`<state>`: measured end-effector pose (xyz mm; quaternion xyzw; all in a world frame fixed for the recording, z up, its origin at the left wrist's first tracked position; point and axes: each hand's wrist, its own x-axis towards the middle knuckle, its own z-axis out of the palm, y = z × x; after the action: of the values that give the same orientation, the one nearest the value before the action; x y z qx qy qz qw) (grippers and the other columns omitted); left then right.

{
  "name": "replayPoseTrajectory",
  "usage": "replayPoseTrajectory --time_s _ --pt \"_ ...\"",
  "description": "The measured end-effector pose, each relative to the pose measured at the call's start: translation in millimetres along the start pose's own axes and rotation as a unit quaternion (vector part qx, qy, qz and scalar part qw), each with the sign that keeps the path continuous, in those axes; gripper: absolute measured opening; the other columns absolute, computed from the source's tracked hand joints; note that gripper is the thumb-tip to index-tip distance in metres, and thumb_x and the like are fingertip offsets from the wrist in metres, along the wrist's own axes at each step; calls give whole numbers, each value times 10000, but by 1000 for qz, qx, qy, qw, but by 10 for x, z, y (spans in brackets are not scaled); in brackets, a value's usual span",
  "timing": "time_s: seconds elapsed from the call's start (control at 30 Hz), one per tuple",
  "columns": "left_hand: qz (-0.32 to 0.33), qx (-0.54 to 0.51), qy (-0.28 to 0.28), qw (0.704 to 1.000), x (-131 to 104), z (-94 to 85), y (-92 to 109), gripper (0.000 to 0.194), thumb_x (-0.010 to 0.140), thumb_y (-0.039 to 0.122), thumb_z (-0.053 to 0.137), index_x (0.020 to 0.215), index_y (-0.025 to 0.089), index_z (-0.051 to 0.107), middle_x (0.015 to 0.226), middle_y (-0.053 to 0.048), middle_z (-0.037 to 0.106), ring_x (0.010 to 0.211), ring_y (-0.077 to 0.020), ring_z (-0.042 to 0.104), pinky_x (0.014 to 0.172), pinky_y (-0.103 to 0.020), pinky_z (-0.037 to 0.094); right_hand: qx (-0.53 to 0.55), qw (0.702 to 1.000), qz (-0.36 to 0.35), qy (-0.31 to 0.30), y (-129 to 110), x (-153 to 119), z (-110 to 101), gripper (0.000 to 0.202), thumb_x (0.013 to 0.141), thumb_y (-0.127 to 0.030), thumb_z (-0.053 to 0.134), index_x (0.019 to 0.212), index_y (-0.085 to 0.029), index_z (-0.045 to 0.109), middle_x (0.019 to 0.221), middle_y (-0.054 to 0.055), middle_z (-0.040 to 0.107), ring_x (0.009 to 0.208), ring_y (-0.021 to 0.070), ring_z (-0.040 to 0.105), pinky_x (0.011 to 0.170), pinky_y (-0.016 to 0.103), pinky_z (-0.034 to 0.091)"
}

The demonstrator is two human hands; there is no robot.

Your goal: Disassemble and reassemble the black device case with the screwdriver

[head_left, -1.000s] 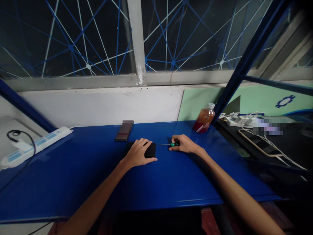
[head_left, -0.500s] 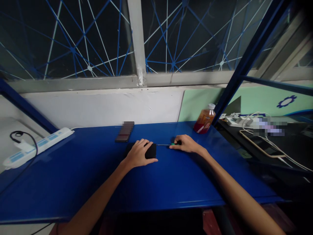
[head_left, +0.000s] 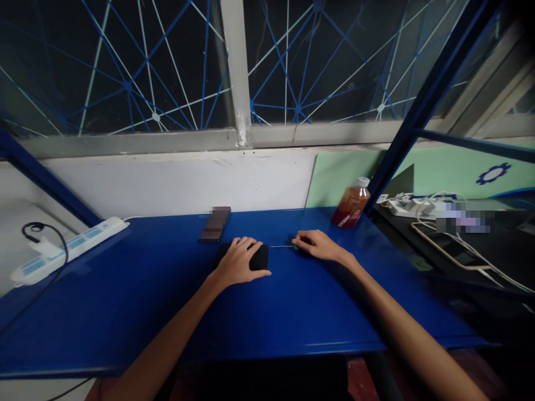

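Black block (head_left: 259, 259): one, dark, box-shaped, lying flat on the blue table (head_left: 292, 312); partly covered by a hand, so whether it is hollow or holds anything cannot be told.

Left hand (head_left: 240, 260): clasped over the block, fingers bent across its top, thumb stretched along its near edge.

Screwdriver (head_left: 281, 247): one, thin metal shaft, green handle; lies to the right of the block, shaft pointing at the block's right end near the far corner. Whether the tip enters the block is too small to tell.

Right hand (head_left: 320, 246): to the right of the block, thumb and fingers pinching the green handle, most of which they hide.

Phone (head_left: 214, 225): one, dark, flat on the table just beyond the block and a little left.

Bottle (head_left: 350, 207): one, upright, white cap on; beyond the block and well to its right. Clear shoulder, orange above, deep red below; how much is drink and how much label cannot be told.

Power strip (head_left: 73, 250): one, white and pale blue, well left of the block; a white plug sits in it, with a black cable (head_left: 66, 250) beside.
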<state>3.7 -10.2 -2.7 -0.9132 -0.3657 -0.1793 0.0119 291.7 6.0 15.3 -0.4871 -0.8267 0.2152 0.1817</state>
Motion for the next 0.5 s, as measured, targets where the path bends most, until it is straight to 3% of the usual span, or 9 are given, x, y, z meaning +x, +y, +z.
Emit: replayPoseTrajectory --time_s 0.23,0.5 --pt "5 -3 11 1000 -14 24 -17 740 752 720 528 1262 184 527 1194 -140 579 1094 -326 518 972 -532 334 20 1000 3 -22 48 -4 -42 567 846 -642 460 598 -160 626 565 1 584 504 102 456 522 248 305" --pt "9 -4 11 1000 -5 5 -3 762 730 742 530 1253 188 528 1196 -137 579 1103 -329 515 988 -544 312 69 997 7 -20 18 -9 -51 497 800 -636 540 658 -164 608 546 -14 556 492 104 488 514 235 346"
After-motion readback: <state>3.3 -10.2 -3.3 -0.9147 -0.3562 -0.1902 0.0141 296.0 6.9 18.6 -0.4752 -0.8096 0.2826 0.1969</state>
